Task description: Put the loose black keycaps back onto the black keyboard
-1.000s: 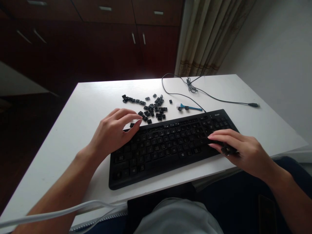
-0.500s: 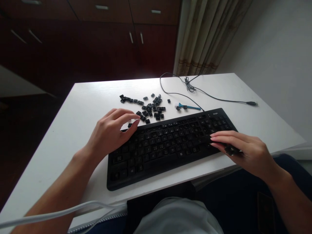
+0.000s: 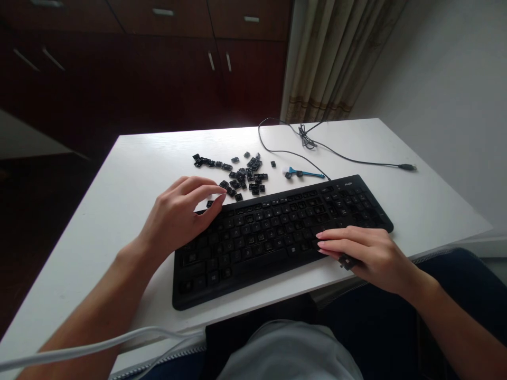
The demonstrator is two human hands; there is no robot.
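Note:
A black keyboard (image 3: pixel 253 272) lies at a slant on the white table, with gaps among its keys. At its back left edge rests my left hand (image 3: pixel 178 208), thumb and index fingertips nearly meeting beside the loose keycaps. Whatever may be between those tips is too small to make out. Over the front right of the keyboard, my right hand (image 3: pixel 374 256) is curled with its fingertips close to the keys. A small black keycap (image 3: pixel 347 262) shows held beneath its fingers. Several loose black keycaps (image 3: pixel 249 174) are scattered behind the keyboard.
A blue-handled brush (image 3: pixel 304 172) lies behind the keyboard among two keycaps. The black cable (image 3: pixel 348 158) loops across the back of the table (image 3: pixel 99 211) to its plug at the right. A white cord (image 3: pixel 99 345) passes in front of my left forearm.
My right hand has moved left and toward me over the keyboard, carrying the keycap with it. My left hand has stayed at the back left edge.

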